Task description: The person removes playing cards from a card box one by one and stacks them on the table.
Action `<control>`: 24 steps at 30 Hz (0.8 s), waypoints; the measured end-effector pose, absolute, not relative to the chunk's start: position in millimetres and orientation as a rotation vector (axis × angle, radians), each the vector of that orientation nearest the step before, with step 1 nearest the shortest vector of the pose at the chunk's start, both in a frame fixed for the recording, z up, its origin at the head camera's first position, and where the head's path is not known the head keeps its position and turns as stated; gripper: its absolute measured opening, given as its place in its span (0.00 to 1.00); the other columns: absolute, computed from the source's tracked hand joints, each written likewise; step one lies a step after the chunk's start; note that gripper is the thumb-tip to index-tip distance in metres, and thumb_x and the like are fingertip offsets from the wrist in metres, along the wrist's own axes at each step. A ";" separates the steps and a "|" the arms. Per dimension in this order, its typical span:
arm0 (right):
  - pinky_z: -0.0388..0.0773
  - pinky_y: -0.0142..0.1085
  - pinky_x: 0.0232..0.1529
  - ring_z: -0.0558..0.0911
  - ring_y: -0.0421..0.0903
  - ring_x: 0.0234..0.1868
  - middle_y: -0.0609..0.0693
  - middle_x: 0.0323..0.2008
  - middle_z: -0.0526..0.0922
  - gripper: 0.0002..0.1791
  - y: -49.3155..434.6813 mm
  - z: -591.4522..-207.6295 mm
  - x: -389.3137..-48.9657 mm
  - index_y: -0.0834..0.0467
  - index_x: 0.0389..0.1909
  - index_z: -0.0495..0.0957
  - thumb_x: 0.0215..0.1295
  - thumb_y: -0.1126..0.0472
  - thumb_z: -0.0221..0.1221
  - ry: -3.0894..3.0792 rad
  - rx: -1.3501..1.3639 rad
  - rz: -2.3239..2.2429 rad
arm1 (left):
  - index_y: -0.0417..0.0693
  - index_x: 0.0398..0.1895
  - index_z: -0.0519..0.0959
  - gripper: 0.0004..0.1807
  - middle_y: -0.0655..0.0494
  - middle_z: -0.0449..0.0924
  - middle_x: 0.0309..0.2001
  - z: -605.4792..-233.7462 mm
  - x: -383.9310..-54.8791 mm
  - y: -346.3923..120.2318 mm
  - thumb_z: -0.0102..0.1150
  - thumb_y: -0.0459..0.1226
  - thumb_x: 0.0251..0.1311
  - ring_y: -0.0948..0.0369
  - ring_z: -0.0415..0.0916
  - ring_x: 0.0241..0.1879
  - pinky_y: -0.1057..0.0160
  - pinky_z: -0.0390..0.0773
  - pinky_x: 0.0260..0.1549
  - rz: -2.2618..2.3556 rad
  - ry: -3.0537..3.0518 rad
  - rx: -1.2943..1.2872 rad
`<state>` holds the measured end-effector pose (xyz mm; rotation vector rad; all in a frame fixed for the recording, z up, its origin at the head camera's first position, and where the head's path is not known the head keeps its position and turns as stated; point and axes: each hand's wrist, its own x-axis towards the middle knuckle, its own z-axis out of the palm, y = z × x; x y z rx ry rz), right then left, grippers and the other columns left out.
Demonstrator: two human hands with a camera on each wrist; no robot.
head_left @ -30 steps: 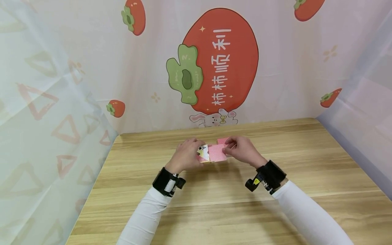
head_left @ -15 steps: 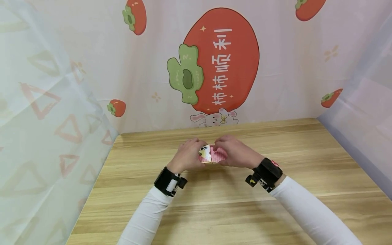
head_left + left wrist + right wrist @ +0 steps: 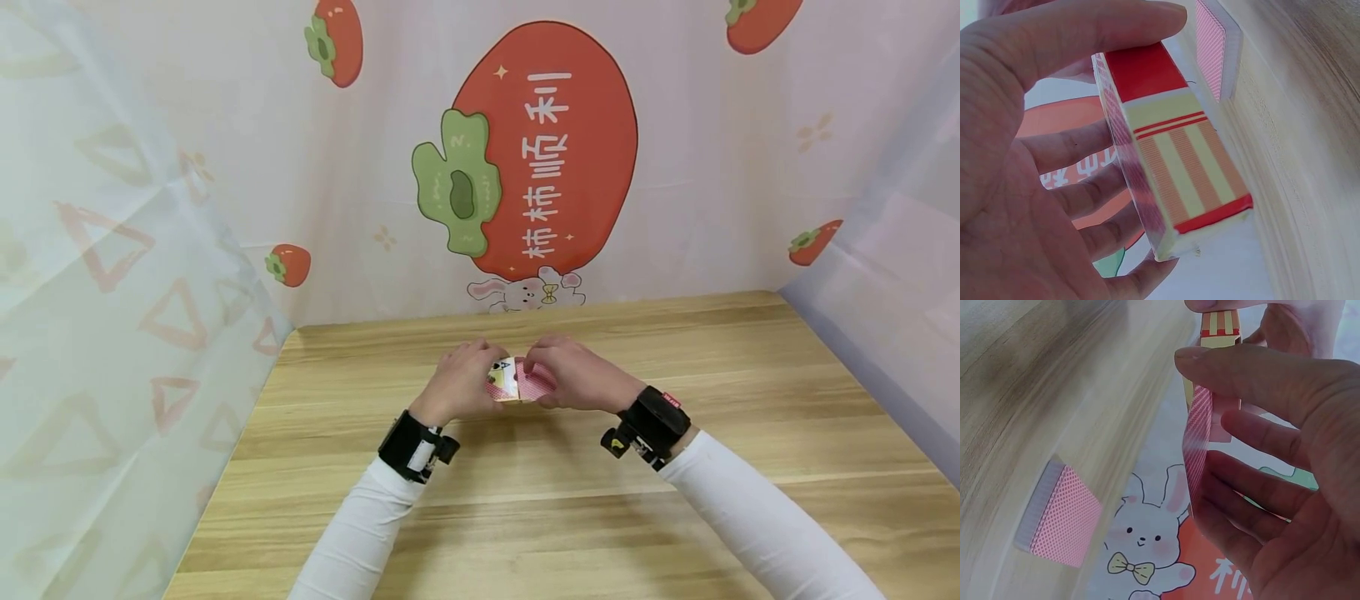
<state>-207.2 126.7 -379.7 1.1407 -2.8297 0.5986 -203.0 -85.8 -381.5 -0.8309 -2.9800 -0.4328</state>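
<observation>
My left hand point(image 3: 461, 382) grips a playing-card box point(image 3: 1175, 150) with its thumb on one narrow side and its fingers on the other. An ace design shows on the box in the head view, and its narrow side is red with cream and orange stripes. At the box's right end my right hand point(image 3: 588, 375) pinches a thin playing card point(image 3: 1197, 440) with a pink-checked back, thumb against fingers. The card looks bowed and overlaps the end of the box. How far it reaches inside is hidden by the right hand.
A stack of cards point(image 3: 1066, 515) with pink-checked backs lies on the wooden table point(image 3: 480, 517), behind the right hand and hidden in the head view. A printed curtain point(image 3: 697, 183) hangs along the table's back edge.
The right hand has moved slightly left, closer to the box, and now wraps over the card. The card stack seen behind it a second ago is now covered. The left hand has barely moved.
</observation>
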 end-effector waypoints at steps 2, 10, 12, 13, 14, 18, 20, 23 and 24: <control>0.69 0.33 0.47 0.71 0.41 0.45 0.43 0.40 0.74 0.25 128.0 -379.2 -206.8 0.52 0.41 0.77 0.38 0.53 0.72 -2.839 1.136 0.584 | 0.53 0.54 0.73 0.38 0.60 0.70 0.45 -381.3 -202.9 -86.1 0.73 0.48 0.31 0.59 0.66 0.46 0.52 0.66 0.44 -0.428 -2.981 -0.831; 0.67 0.38 0.53 0.71 0.46 0.51 0.44 0.42 0.75 0.23 135.2 -380.0 -205.4 0.51 0.40 0.78 0.40 0.53 0.71 -2.833 1.163 0.529 | 0.52 0.55 0.73 0.39 0.57 0.71 0.47 -382.2 -203.4 -87.9 0.74 0.48 0.32 0.58 0.68 0.47 0.51 0.67 0.45 -0.424 -2.983 -0.835; 0.67 0.37 0.51 0.71 0.45 0.50 0.44 0.42 0.75 0.22 137.0 -379.6 -205.1 0.51 0.40 0.79 0.40 0.53 0.71 -2.831 1.162 0.525 | 0.52 0.55 0.73 0.39 0.57 0.71 0.48 -382.6 -203.5 -88.5 0.73 0.48 0.32 0.58 0.68 0.47 0.51 0.66 0.45 -0.431 -2.988 -0.829; 0.67 0.37 0.51 0.71 0.45 0.50 0.44 0.43 0.75 0.22 137.9 -379.2 -204.8 0.51 0.40 0.79 0.40 0.54 0.71 -2.832 1.161 0.527 | 0.52 0.55 0.73 0.39 0.57 0.71 0.48 -382.8 -203.6 -88.8 0.73 0.47 0.32 0.58 0.68 0.47 0.51 0.66 0.45 -0.439 -2.990 -0.825; 0.67 0.37 0.51 0.71 0.45 0.50 0.44 0.43 0.75 0.22 138.8 -378.9 -204.7 0.51 0.40 0.79 0.40 0.54 0.71 -2.837 1.158 0.527 | 0.52 0.55 0.73 0.39 0.57 0.71 0.48 -383.0 -203.6 -89.3 0.73 0.47 0.32 0.58 0.68 0.47 0.50 0.66 0.45 -0.442 -2.992 -0.820; 0.67 0.37 0.53 0.71 0.45 0.52 0.44 0.46 0.74 0.22 143.0 -376.9 -204.5 0.49 0.40 0.79 0.41 0.53 0.71 -2.868 1.139 0.513 | 0.53 0.54 0.73 0.38 0.57 0.71 0.49 -384.5 -204.4 -91.5 0.73 0.47 0.32 0.57 0.68 0.49 0.49 0.66 0.47 -0.442 -2.999 -0.792; 0.67 0.37 0.51 0.71 0.45 0.50 0.44 0.46 0.74 0.21 145.6 -375.2 -204.9 0.49 0.40 0.80 0.41 0.52 0.71 -2.885 1.119 0.511 | 0.52 0.54 0.73 0.38 0.57 0.71 0.49 -385.2 -204.9 -92.8 0.73 0.47 0.31 0.57 0.68 0.50 0.49 0.66 0.47 -0.440 -2.999 -0.782; 0.69 0.37 0.47 0.72 0.44 0.46 0.45 0.45 0.74 0.21 149.9 -371.3 -206.0 0.49 0.40 0.80 0.42 0.51 0.70 -2.906 1.058 0.519 | 0.52 0.54 0.73 0.39 0.57 0.71 0.49 -386.4 -205.8 -94.6 0.74 0.47 0.31 0.56 0.68 0.50 0.49 0.66 0.46 -0.440 -2.998 -0.770; 0.70 0.37 0.46 0.73 0.44 0.45 0.45 0.44 0.75 0.20 151.3 -370.0 -206.8 0.49 0.40 0.80 0.43 0.50 0.70 -2.908 1.031 0.525 | 0.52 0.54 0.73 0.39 0.57 0.72 0.48 -386.9 -206.1 -95.2 0.74 0.46 0.30 0.56 0.68 0.49 0.49 0.66 0.46 -0.444 -2.997 -0.768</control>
